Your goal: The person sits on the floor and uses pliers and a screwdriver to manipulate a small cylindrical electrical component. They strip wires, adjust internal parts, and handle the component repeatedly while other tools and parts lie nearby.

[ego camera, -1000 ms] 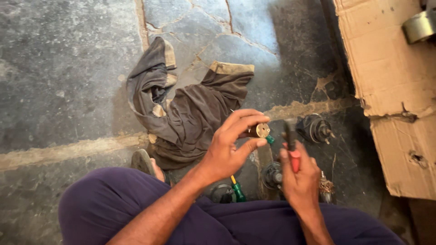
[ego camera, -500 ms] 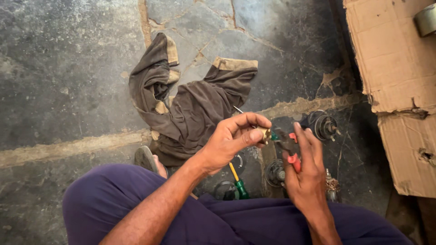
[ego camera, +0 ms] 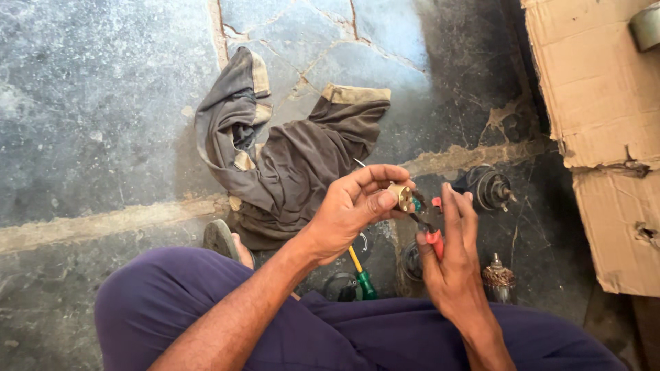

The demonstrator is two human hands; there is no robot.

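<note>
Stone floor (ego camera: pixel 89 103), brown rag (ego camera: pixel 295 154), left hand (ego camera: pixel 354 206) pinching brass fitting (ego camera: pixel 400 196), right hand (ego camera: pixel 450 264) seemingly gripping pliers (ego camera: pixel 430 223).

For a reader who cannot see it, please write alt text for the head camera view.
A seated person's left hand holds a small brass-coloured part while the right hand applies red-handled pliers to it. Below lie a stone floor, a crumpled brown cloth, a green-handled screwdriver, metal motor parts and torn cardboard.

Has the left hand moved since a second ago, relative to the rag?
Yes, slightly. The left hand with the small brass part has lifted a little toward the rag, meeting the pliers.
</note>
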